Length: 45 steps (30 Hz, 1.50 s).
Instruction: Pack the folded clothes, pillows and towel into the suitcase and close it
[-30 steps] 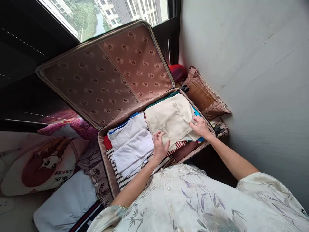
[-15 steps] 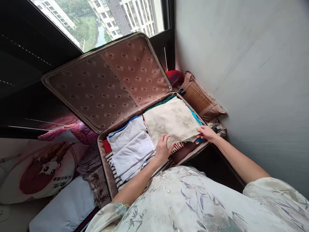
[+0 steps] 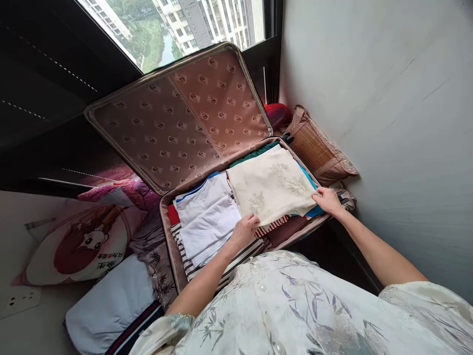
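An open brown suitcase (image 3: 168,231) lies in front of me with its lid (image 3: 177,118) propped up toward the window. A folded cream cloth with a faint plant print (image 3: 271,185) lies on top of the clothes at the right. My left hand (image 3: 244,230) grips its near left corner and my right hand (image 3: 327,201) grips its near right corner. Folded white garments (image 3: 207,222) lie at the left of the case, over a striped piece (image 3: 192,268) and a red one (image 3: 173,215).
A woven brown cushion (image 3: 318,148) and a red object (image 3: 277,114) sit by the grey wall beyond the case. At the left lie a pink printed pillow (image 3: 84,244) and a pale folded blanket (image 3: 111,305). The window is behind the lid.
Both hands slid from the top of the cream cloth to its near corners. The cloth now lies flatter and squarer on the pile.
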{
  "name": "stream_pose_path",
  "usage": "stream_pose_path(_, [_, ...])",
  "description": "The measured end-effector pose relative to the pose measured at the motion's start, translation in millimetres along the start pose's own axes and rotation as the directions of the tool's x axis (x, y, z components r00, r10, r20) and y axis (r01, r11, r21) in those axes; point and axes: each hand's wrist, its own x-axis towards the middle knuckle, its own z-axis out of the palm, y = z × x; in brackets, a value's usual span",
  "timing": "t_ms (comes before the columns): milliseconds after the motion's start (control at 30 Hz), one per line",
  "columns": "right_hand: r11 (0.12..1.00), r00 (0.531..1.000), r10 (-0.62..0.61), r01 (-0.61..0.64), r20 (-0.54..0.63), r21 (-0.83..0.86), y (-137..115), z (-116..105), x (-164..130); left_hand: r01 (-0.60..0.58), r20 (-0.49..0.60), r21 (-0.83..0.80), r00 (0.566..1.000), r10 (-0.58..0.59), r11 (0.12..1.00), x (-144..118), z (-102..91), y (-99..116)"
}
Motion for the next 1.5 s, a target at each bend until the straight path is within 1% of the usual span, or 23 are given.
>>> stream_pose_path(67, [0.987, 0.998, -0.062, 0.065, 0.027, -0.145, 4, -1, -4, -0.021, 0.04, -0.006, 0.999, 0.021, 1.0, -10, -1.6, 0])
stream_pose_path(133, [0.955, 0.99, -0.138, 0.132, -0.006, -0.266, 6, 0, -8, -0.027, 0.019, -0.032, 0.999, 0.027, 0.999, -17, -0.3, 0])
stream_pose_path(167, [0.937, 0.982, -0.184, 0.163, -0.038, -0.31, 6, 1, -10, -0.03, -0.028, -0.051, 0.999, 0.029, 0.998, -19, 1.2, -1])
stream_pose_path(233, [0.91, 0.962, -0.254, 0.205, -0.097, -0.36, 4, 3, -12, -0.007, -0.194, -0.095, 0.981, -0.011, 0.995, -19, 5.5, -3])
stream_pose_path(300, [0.912, 0.955, -0.267, 0.206, -0.132, -0.356, 2, 7, -11, 0.087, -0.389, -0.167, 0.91, -0.147, 0.982, -16, 11.0, -6])
stream_pose_path(333, [0.921, 0.959, -0.247, 0.188, -0.138, -0.342, 1, 9, -9, 0.155, -0.453, -0.22, 0.858, -0.241, 0.963, -13, 13.7, -8])
stream_pose_path(367, [0.931, 0.968, -0.214, 0.161, -0.134, -0.326, -1, 11, -8, 0.228, -0.477, -0.276, 0.811, -0.339, 0.934, -10, 16.2, -9])
stream_pose_path(400, [0.94, 0.978, -0.175, 0.13, -0.118, -0.315, -2, 13, -8, 0.299, -0.463, -0.327, 0.776, -0.428, 0.896, -7, 18.2, -9])
stream_pose_path(467, [0.946, 0.993, -0.103, 0.079, -0.062, -0.316, -5, 18, -9, 0.411, -0.38, -0.379, 0.748, -0.544, 0.829, 0, 20.0, -9])
stream_pose_path(533, [0.936, 0.994, -0.096, 0.076, -0.043, -0.343, -8, 21, -12, 0.458, -0.319, -0.37, 0.754, -0.574, 0.808, 6, 18.6, -7])
stream_pose_path(600, [0.917, 0.982, -0.168, 0.126, -0.081, -0.377, -7, 23, -15, 0.468, -0.287, -0.365, 0.766, -0.575, 0.805, 9, 15.2, -5])
stream_pose_path(667, [0.916, 0.968, -0.21, 0.145, -0.14, -0.374, -5, 25, -15, 0.5, -0.231, -0.404, 0.754, -0.615, 0.766, 10, 11.8, -2])
stream_pose_path(733, [0.946, 0.975, -0.157, 0.102, -0.159, -0.307, -1, 27, -12, 0.528, -0.179, -0.46, 0.732, -0.657, 0.714, 8, 10.9, 2])
stream_pose_path(800, [0.975, 0.985, -0.085, 0.052, -0.148, -0.217, 2, 29, -8, 0.501, -0.186, -0.473, 0.747, -0.638, 0.724, 3, 12.8, 6])
stream_pose_path(867, [0.99, 0.987, -0.074, 0.056, -0.14, -0.132, 4, 29, -5, 0.433, -0.208, -0.436, 0.804, -0.556, 0.789, -3, 16.2, 9])
stream_pose_path(967, [0.986, 0.977, -0.165, 0.166, -0.135, -0.006, 4, 24, -3, 0.294, -0.167, -0.363, 0.913, -0.372, 0.884, -12, 18.2, 6])
stream_pose_path(1067, [0.943, 0.952, -0.302, 0.307, -0.057, 0.13, 3, 16, -2, 0.178, -0.097, -0.294, 0.972, -0.215, 0.939, -16, 12.8, -7])
stream_pose_path(1133, [0.922, 0.94, -0.331, 0.306, 0.076, 0.238, 2, 9, 3, 0.119, -0.043, -0.243, 0.99, -0.133, 0.963, -18, 6.8, -16])
stream_pose_path(1233, [0.922, 0.915, -0.281, 0.174, 0.29, 0.345, 1, -4, 13, 0.025, 0.027, -0.192, 0.999, -0.02, 0.981, -18, 0.0, -26])
stream_pose_path(1300, [0.931, 0.895, -0.232, 0.091, 0.382, 0.354, 0, -15, 21, 0.004, 0.033, -0.153, 0.999, 0.001, 0.988, -17, -0.8, -27])
stream_pose_path(1367, [0.943, 0.867, -0.207, 0.054, 0.454, 0.328, -1, -26, 27, 0.023, 0.016, -0.1, 1.0, -0.022, 0.995, -15, 1.2, -26])
stream_pose_path(1433, [0.951, 0.833, -0.253, 0.12, 0.492, 0.286, -1, -31, 31, 0.064, -0.035, -0.01, 0.997, -0.064, 0.998, -13, 4.4, -22])
stream_pose_path(1500, [0.93, 0.795, -0.367, 0.293, 0.483, 0.224, -1, -29, 31, 0.108, -0.12, 0.097, 0.988, -0.096, 0.989, -12, 7.5, -16])
